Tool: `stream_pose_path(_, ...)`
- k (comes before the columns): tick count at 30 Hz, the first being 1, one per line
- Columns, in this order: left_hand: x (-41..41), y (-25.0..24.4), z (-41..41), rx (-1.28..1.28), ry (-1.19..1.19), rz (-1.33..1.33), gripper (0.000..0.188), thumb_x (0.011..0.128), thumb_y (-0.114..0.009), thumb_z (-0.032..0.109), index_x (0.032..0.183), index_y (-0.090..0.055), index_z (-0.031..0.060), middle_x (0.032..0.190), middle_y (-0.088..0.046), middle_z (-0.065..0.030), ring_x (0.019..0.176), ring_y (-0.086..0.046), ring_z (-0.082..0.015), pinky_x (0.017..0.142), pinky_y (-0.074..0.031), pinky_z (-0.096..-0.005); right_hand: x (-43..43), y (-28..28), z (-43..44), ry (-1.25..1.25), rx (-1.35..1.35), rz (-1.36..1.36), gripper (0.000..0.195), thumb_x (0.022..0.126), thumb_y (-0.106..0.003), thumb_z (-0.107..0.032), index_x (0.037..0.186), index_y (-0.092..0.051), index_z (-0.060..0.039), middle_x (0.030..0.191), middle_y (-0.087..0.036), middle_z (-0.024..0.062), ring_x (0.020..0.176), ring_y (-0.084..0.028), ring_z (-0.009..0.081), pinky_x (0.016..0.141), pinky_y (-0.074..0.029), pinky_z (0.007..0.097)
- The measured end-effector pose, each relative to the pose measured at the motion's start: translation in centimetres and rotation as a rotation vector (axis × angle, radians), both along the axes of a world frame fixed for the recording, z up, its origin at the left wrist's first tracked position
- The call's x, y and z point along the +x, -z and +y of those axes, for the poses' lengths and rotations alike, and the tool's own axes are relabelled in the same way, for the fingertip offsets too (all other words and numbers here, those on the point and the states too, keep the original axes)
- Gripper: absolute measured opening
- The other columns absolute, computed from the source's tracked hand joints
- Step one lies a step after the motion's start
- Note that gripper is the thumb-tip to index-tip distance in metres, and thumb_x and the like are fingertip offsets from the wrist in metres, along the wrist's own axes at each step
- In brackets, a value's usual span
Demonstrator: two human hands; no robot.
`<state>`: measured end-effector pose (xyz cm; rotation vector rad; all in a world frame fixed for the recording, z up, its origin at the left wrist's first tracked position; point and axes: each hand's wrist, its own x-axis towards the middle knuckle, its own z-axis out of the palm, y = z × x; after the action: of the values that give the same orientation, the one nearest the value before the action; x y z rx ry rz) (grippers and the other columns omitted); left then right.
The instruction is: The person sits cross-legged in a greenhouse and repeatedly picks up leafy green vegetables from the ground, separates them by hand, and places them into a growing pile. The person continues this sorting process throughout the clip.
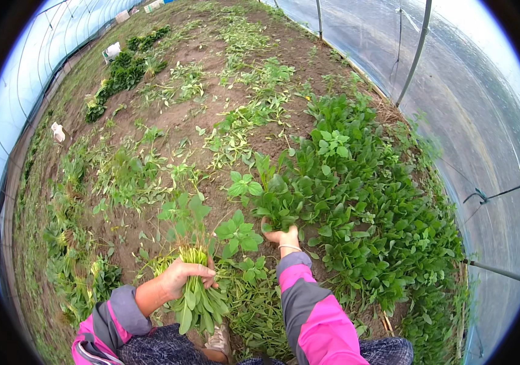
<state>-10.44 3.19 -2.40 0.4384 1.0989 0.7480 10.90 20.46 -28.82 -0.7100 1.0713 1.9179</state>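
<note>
My left hand (191,273) is closed around a bundle of leafy greens (200,301). The bundle hangs upside down, its roots and pale stems above my fist and its leaves below. To the right, my right hand (282,235) curls around the base of a clump of leafy greens (280,200) at the near left edge of the growing bed (369,200). Leaves cover most of its fingers. Between my hands stands a broad-leaved weed (239,232). Loose leaves and stems (255,310) litter the soil in front of my legs.
Bundles of pulled greens (77,273) lie along the left, with a darker row (123,73) farther off. A white bag (111,52) stands near that row. Clear plastic sheeting (483,114) on metal poles (417,52) borders the bed. Bare soil (191,123) shows between scattered weeds.
</note>
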Motion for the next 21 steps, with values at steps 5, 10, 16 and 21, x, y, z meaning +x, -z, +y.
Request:
stream_pose_path(5, 1.0, -0.1, 0.3, 0.02, 0.011, 0.049, 0.015, 0.075, -0.067, 0.005, 0.085, -0.057, 0.0014, 0.065, -0.056, -0.0068, 0.059, -0.057, -0.0199, 0.074, -0.052, -0.0413, -0.3, 3.7, 1.8, -0.011, -0.169, -0.142, 0.038, 0.089, -0.049, -0.036, 0.115, -0.057, -0.0105, 0.107, -0.059, 0.0082, 0.097, -0.055, 0.0273, 0.08, -0.047, 0.0469)
stream_pose_path(10, 0.8, -0.1, -0.2, 0.08, 0.064, 0.108, 0.019, 0.074, -0.071, 0.006, 0.087, -0.058, 0.0016, 0.067, -0.06, -0.0072, 0.064, -0.063, -0.0206, 0.061, -0.049, -0.0313, 1.5, 7.3, 0.2, -0.061, 0.046, -0.117, 0.023, 0.093, -0.04, -0.028, 0.091, -0.054, -0.0096, 0.081, -0.053, 0.0059, 0.067, -0.048, 0.0229, 0.059, -0.042, 0.0382)
stream_pose_path(16, 0.9, -0.6, -1.3, 0.082, 0.058, 0.163, 0.018, 0.075, -0.071, 0.006, 0.087, -0.058, 0.0025, 0.071, -0.061, -0.0066, 0.06, -0.061, -0.0185, 0.057, -0.049, -0.0317, 3.5, 4.7, -10.4, -0.412, 0.681, -0.822, 0.022, 0.088, -0.058, -0.022, 0.094, -0.062, -0.0012, 0.081, -0.062, 0.0087, 0.071, -0.056, 0.0236, 0.061, -0.046, 0.0367)
stream_pose_path(21, 1.4, -0.9, -0.8, 0.184, 0.182, 0.229, 0.017, 0.076, -0.072, 0.01, 0.086, -0.061, 0.0024, 0.08, -0.064, -0.0052, 0.075, -0.062, -0.0157, 0.07, -0.049, -0.0299, 5.8, -2.1, -15.5, -0.659, 1.037, -1.961, 0.03, 0.083, -0.063, -0.009, 0.11, -0.061, 0.0043, 0.107, -0.062, 0.0123, 0.103, -0.055, 0.0213, 0.092, -0.042, 0.0314)
